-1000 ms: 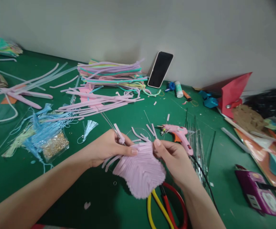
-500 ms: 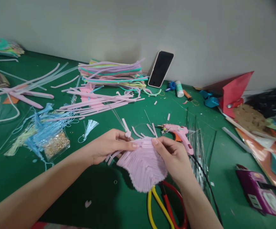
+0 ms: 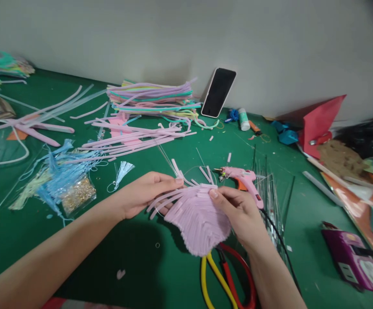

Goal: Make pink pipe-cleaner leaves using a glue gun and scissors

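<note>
Between my hands is a lilac craft piece (image 3: 202, 225), shaped like a leaf or fan and built from rows of pipe cleaners. My right hand (image 3: 238, 210) pinches its upper right edge, thumb on top. At the upper left, my left hand (image 3: 156, 189) has its thumb and fingers closed near loose pipe cleaner ends (image 3: 167, 199) that stick out of the piece; some fingers are hidden beneath. A pink hot glue gun (image 3: 241, 176) lies just beyond my right hand. Below the piece are yellow-handled pliers (image 3: 207, 279) and a red-handled tool (image 3: 238, 279), partly covered.
Lilac pipe cleaners (image 3: 135, 139) and a multicoloured bundle (image 3: 151, 96) lie at the back. A phone (image 3: 218, 92) leans on the wall. Blue tassels (image 3: 60, 165) and a bag of gold beads (image 3: 78, 195) are left. Thin wires (image 3: 268, 206) and a purple box (image 3: 356, 257) are right.
My left thumb has moved up off the face of the piece toward the pipe cleaner ends, and more of the loose strands show. The piece has shifted slightly right in view.
</note>
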### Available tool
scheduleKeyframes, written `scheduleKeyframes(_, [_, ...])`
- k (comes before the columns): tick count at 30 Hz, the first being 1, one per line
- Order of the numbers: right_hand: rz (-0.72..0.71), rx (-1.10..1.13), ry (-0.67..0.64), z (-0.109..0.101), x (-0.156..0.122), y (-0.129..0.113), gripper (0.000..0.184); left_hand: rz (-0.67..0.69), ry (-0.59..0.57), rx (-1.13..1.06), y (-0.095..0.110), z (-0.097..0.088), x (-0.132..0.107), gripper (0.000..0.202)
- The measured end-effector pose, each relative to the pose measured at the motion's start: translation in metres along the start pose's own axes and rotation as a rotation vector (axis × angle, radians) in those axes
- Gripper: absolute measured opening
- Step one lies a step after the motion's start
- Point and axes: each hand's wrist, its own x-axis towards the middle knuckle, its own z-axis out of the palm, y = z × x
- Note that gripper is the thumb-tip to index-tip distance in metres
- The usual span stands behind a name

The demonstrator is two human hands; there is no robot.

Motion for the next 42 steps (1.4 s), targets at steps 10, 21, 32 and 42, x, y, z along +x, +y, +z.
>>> scheduleKeyframes(10, [0.178,0.323,0.013,-0.007,0.004,0.009,0.034,0.174,0.116,-0.099,-0.003,-0.002,0.003,0.022])
scheduleKeyframes(21, [0.148,0.563,0.149,0.011,0.005,0.008,0.024,0.353,0.042,-0.307,-0.007,0.007,0.004,0.018])
scheduleKeyframes(32, [0.004,0.527,0.530,0.003,0.007,0.003,0.025,0.289,-0.206,-0.005,-0.006,0.003,-0.002,0.033])
scheduleKeyframes(42, [-0.100,0.229,0.532,0.001,0.007,0.016,0.033,0.169,-0.241,0.143,-0.016,0.013,0.001,0.026])
